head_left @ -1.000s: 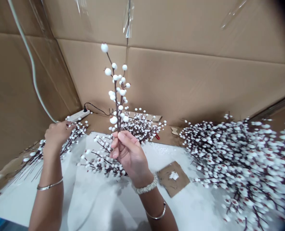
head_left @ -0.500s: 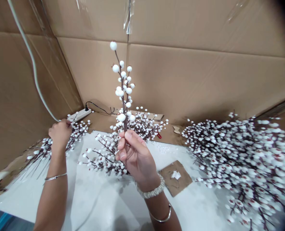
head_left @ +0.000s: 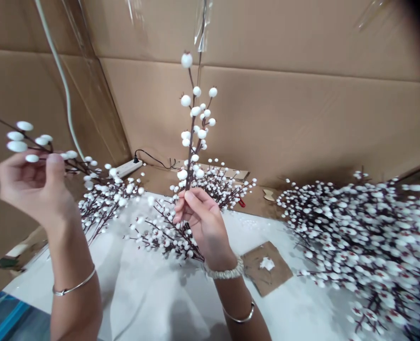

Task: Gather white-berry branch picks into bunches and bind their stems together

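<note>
My right hand (head_left: 202, 222) is closed round the stem of an upright berry sprig (head_left: 194, 118), a dark twig set with white balls that rises in front of the cardboard wall. My left hand (head_left: 35, 184) is raised at the left and pinches a second berry sprig (head_left: 25, 137), which lies roughly level and points left. Below and between the hands, loose sprigs (head_left: 167, 232) lie on the white sheet (head_left: 153, 293). Another small bunch (head_left: 103, 199) lies just right of my left hand.
A large heap of white-berry sprigs (head_left: 359, 237) fills the right side. A cardboard scrap (head_left: 270, 267) lies on the sheet by my right wrist. A white power strip (head_left: 126, 166) with a black cord sits at the back. Cardboard walls (head_left: 302, 118) close in behind and left.
My left hand has lifted off the left bunch and come up toward me with one sprig pinched in it. The right hand kept its sprig upright.
</note>
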A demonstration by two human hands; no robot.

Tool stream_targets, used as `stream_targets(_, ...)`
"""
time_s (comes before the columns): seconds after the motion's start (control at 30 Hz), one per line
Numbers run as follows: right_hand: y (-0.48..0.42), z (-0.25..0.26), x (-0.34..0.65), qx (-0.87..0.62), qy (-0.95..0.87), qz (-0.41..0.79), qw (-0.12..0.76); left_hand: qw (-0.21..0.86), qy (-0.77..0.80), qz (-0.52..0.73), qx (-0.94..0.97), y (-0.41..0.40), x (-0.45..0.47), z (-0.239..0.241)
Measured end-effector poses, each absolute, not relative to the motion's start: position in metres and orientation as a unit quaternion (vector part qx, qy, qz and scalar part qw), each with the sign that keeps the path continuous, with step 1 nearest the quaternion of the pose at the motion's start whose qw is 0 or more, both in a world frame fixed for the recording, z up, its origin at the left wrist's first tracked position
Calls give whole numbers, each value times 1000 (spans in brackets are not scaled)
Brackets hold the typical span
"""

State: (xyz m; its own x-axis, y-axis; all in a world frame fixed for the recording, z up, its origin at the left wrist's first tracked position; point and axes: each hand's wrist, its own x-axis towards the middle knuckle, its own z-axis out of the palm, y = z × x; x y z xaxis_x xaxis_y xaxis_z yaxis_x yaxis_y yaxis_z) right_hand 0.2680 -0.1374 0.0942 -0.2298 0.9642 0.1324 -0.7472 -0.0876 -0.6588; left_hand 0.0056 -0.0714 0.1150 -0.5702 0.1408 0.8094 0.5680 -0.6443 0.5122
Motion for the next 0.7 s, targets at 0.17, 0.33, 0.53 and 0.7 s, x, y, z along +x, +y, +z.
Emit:
stream_targets(0.17, -127, 86, 262, -236, -330, 689, 601, 33, -398, -813, -425, -58, 9, 106)
stream_targets(0.33, -122, 84, 263, -255, -343, 669, 608, 63, -414, -783, -460, -60, 13, 108)
stream_targets(0.53, -121, 81, 258, -268, -372, 657, 599, 43, -431, -755, -493, -79, 26, 121)
stream_targets(0.7, -124, 79, 252, -267, -386, 648, 600, 3, -473, -706, -527, -69, 11, 102)
